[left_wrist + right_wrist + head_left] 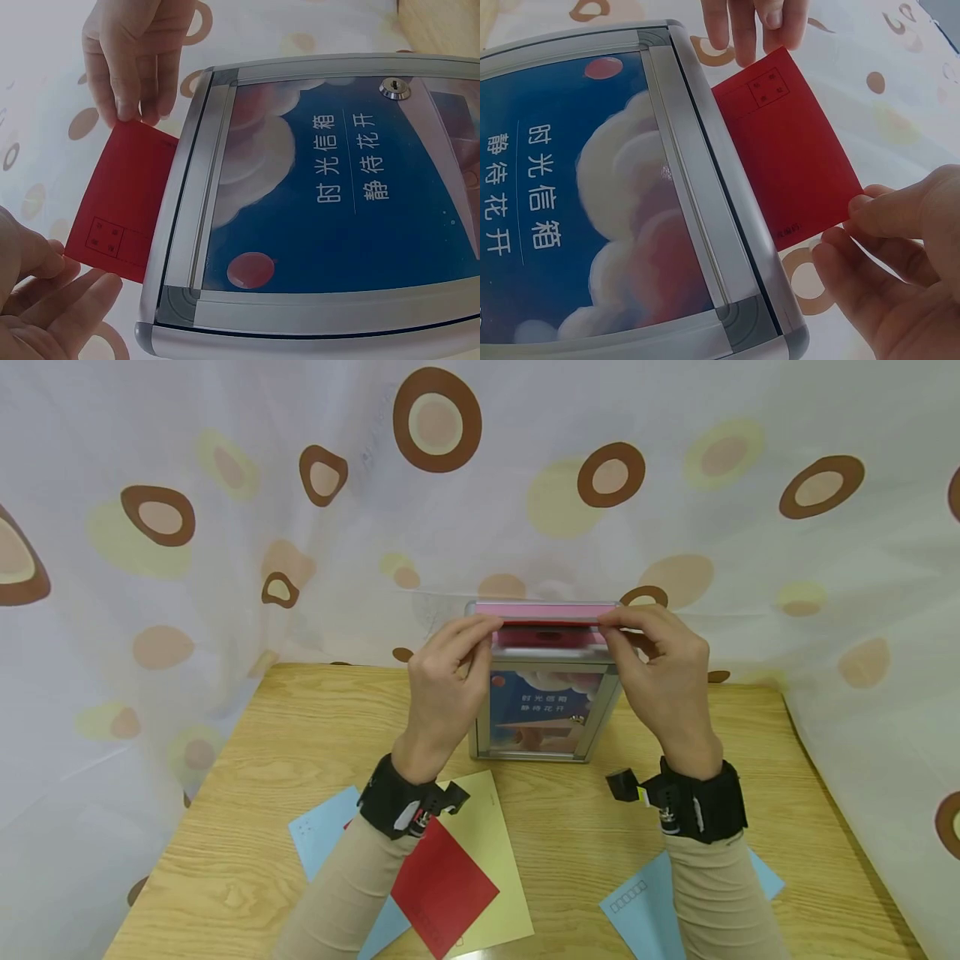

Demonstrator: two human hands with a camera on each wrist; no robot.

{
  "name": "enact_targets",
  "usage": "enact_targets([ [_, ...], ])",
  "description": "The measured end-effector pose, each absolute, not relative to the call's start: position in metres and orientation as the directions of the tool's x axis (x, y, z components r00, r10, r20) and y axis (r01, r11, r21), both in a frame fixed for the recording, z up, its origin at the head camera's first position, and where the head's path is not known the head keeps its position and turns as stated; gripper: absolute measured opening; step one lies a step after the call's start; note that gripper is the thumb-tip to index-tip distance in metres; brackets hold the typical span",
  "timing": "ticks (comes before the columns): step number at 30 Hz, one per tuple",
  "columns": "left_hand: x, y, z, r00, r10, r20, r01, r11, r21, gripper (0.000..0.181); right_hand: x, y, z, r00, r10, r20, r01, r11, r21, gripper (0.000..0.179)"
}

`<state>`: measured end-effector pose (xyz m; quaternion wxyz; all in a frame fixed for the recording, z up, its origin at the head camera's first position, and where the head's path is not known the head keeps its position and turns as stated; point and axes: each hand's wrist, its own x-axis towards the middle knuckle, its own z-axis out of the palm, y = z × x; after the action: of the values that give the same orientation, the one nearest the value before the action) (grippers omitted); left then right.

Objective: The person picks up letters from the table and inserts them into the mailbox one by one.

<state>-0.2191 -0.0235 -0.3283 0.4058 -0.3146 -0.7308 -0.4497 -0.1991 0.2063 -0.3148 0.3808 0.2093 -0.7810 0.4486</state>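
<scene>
Fingers of the left hand point(450, 685) and right hand point(663, 681) pinch opposite ends of a red rectangular paper envelope point(795, 157) at the top of a silver-framed, blue-fronted box point(543, 706) — its lower part hidden. Wrist views show its printing; the head view, mainly its edge. Light wooden tabletop point(555, 827) flanks the box.

A spotted sheet point(525, 410), perhaps plastic, backs a wooden table point(558, 852).
</scene>
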Motion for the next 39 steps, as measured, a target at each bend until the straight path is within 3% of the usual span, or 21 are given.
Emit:
enact_targets([
  [39,-0.223,-0.024,-0.334,-0.494,0.113,0.862,0.813,0.413,0.411,0.021,-0.206,0.207,-0.326,-0.633,0.029,0.774,-0.626,0.568,-0.534,0.014],
])
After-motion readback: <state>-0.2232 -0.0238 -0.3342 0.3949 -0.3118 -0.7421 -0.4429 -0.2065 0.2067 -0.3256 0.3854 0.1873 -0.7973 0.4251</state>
